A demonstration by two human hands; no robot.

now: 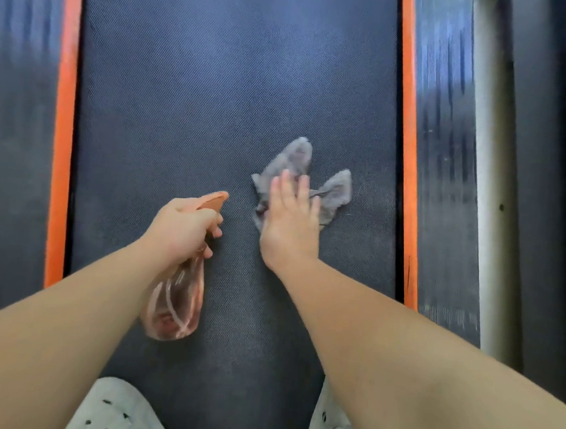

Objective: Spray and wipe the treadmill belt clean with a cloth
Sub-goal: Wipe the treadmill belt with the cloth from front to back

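Surface: dark textured treadmill belt (216, 92) fills the view, edged by an orange strip (63, 132) on each side, with black side rails beyond.
Cloth: grey cloth (335, 193) lies crumpled on the belt right of centre, its corners fanning out from under the palm.
Right hand: the right hand (291, 221) lies flat on the cloth, fingers straight, pressing it to the belt rather than gripping it.
Left hand: the left hand (182, 227) is curled round the neck of a translucent pink spray bottle (176, 300), held just above the belt, nozzle pointing forward, beside the cloth.
Feet: white shoes (117, 410) stand on the near end of the belt.
Progress: wiping looks under way mid-belt. Faint pale haze around the cloth and down the centre suggests spray already applied there.
Left to do: the far stretch and left side show no clear sign of wiping, so much of the belt probably remains.
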